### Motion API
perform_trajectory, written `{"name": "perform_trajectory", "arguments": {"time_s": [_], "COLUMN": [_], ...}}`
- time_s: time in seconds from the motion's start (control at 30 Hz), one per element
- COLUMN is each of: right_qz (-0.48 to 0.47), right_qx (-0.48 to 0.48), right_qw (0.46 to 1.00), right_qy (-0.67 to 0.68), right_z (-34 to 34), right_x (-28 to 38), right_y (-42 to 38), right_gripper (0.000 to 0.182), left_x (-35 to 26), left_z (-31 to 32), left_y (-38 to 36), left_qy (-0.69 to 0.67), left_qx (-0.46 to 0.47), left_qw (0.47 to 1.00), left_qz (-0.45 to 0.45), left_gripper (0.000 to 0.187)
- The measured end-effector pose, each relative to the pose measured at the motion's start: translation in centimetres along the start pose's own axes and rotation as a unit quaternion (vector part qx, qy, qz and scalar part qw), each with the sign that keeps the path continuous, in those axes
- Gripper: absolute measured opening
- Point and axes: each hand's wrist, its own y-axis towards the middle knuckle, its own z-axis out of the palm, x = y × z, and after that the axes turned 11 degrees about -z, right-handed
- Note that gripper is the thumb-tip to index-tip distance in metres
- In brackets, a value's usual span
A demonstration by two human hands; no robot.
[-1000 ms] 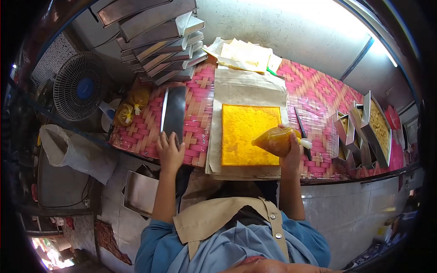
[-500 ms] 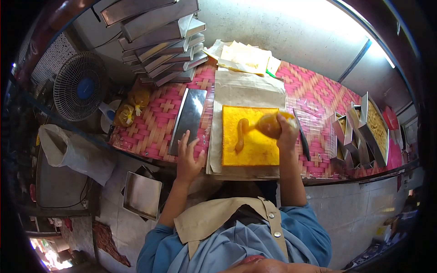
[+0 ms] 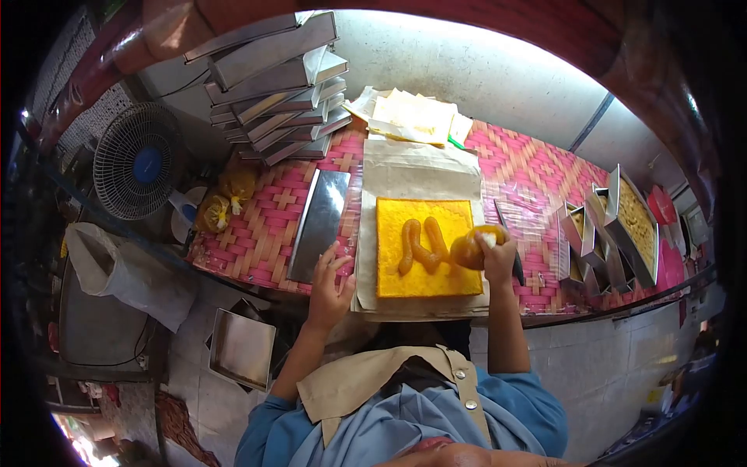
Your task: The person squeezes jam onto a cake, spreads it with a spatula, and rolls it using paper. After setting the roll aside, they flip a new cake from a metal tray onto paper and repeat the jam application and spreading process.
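A square yellow sponge cake point(image 3: 401, 286) lies on brown paper point(image 3: 420, 173) in front of me. Thick orange-brown filling point(image 3: 408, 247) runs in a wavy bead over its left and middle part. My right hand point(image 3: 499, 258) grips a piping bag point(image 3: 468, 251) of the same filling, its body hanging over the cake's right side. My left hand point(image 3: 331, 291), fingers spread and holding nothing, hovers at the table's front edge, near the lower end of a flat metal sheet point(image 3: 320, 226).
A tall stack of metal baking pans point(image 3: 280, 101) stands at the back left, by a fan point(image 3: 140, 162). Filled bags point(image 3: 222, 204) lie near it. Behind the cake are paper sheets point(image 3: 412, 117). A dark knife point(image 3: 517, 265) lies right of the cake, before filled baking tins point(image 3: 634, 226).
The bead of filling has grown from one short stroke into a wavy line reaching rightward. My right hand moved slightly right and down with the bag; my left hand shifted off the metal sheet.
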Motion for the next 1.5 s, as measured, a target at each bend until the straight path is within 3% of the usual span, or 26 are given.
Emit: {"name": "perform_trajectory", "arguments": {"time_s": [0.13, 0.2, 0.23, 0.27, 0.33, 0.37, 0.4, 0.47, 0.5, 0.53, 0.6, 0.63, 0.67, 0.73, 0.8, 0.87, 0.9, 0.93, 0.97, 1.13, 1.5], "right_qz": [0.015, 0.017, 0.056, 0.057, 0.198, 0.214, 0.229, 0.33, 0.331, 0.331, 0.325, 0.339, 0.341, 0.295, 0.286, 0.262, 0.255, 0.253, 0.243, 0.215, 0.194], "right_qx": [-0.047, -0.218, -0.187, -0.184, -0.152, -0.095, -0.037, 0.033, 0.04, 0.096, 0.209, 0.251, 0.255, 0.356, 0.356, 0.325, 0.309, 0.309, 0.301, 0.262, 0.284], "right_qw": [0.999, 0.934, 0.901, 0.901, 0.817, 0.819, 0.818, 0.738, 0.737, 0.741, 0.741, 0.753, 0.751, 0.762, 0.764, 0.799, 0.809, 0.808, 0.82, 0.857, 0.851], "right_qy": [0.005, 0.283, 0.387, 0.39, 0.52, 0.524, 0.526, 0.588, 0.588, 0.576, 0.549, 0.504, 0.505, 0.453, 0.456, 0.432, 0.431, 0.432, 0.423, 0.388, 0.398], "right_z": [-0.3, 0.4, 0.3, 0.9, 3.8, 5.3, 6.8, 8.7, 9.2, 9.6, 10.2, 9.8, 9.4, 8.6, 7.9, 7.1, 6.7, 6.3, 5.9, 4.3, 3.2], "right_x": [0.5, 1.7, 1.9, 2.2, 4.3, 4.9, 5.3, 4.9, 5.3, 5.9, 6.9, 6.9, 6.8, 6.8, 6.3, 5.8, 5.9, 5.9, 5.8, 5.6, 4.2], "right_y": [-1.6, -2.0, -1.9, -2.2, -3.1, -3.8, -4.7, -6.3, -6.7, -7.1, -7.4, -7.2, -7.0, -6.6, -6.5, -6.4, -6.3, -6.2, -5.9, -5.3, -4.5], "right_gripper": [0.016, 0.024, 0.032, 0.032, 0.036, 0.037, 0.039, 0.041, 0.041, 0.042, 0.044, 0.047, 0.047, 0.05, 0.052, 0.048, 0.045, 0.045, 0.044, 0.04, 0.038], "left_x": [-0.4, -1.2, -1.7, -2.2, -4.2, -5.0, -5.1, -4.5, -4.7, -4.1, -2.9, -2.4, -1.6, 0.9, 5.7, 10.3, 11.6, 12.5, 13.3, 13.4, 14.0], "left_z": [0.4, 1.0, 1.6, 2.3, 3.3, 3.9, 4.9, 6.5, 5.4, 4.7, 3.4, 2.8, 2.0, -1.1, -3.1, -3.7, -3.8, -3.9, -3.8, -4.0, -4.2], "left_y": [0.1, 0.9, 1.3, 1.5, 1.6, 1.6, 1.5, 1.3, 1.4, 1.5, 1.9, 2.4, 3.1, 5.5, 7.5, 8.3, 8.2, 7.7, 7.4, 7.3, 6.8], "left_qy": [-0.11, -0.14, -0.201, -0.26, -0.322, -0.383, -0.381, -0.511, -0.516, -0.515, -0.574, -0.62, -0.593, -0.504, -0.442, -0.122, -0.122, 0.058, 0.234, 0.207, 0.197], "left_qx": [0.068, 0.101, 0.155, 0.206, 0.24, 0.275, 0.269, 0.217, 0.176, 0.17, 0.044, -0.016, -0.065, -0.156, -0.198, -0.226, -0.227, -0.187, -0.141, -0.129, -0.144], "left_qw": [0.991, 0.985, 0.967, 0.943, 0.915, 0.88, 0.882, 0.829, 0.829, 0.831, 0.789, 0.759, 0.784, 0.84, 0.868, 0.956, 0.956, 0.965, 0.939, 0.942, 0.95], "left_qz": [-0.039, -0.033, -0.021, -0.009, -0.038, -0.064, -0.064, -0.067, -0.126, -0.126, -0.212, -0.198, -0.171, -0.126, -0.109, -0.141, -0.14, -0.177, -0.208, -0.229, -0.197], "left_gripper": [0.035, 0.037, 0.042, 0.047, 0.051, 0.055, 0.055, 0.07, 0.062, 0.062, 0.05, 0.04, 0.043, 0.05, 0.055, 0.065, 0.065, 0.068, 0.07, 0.072, 0.078]}}
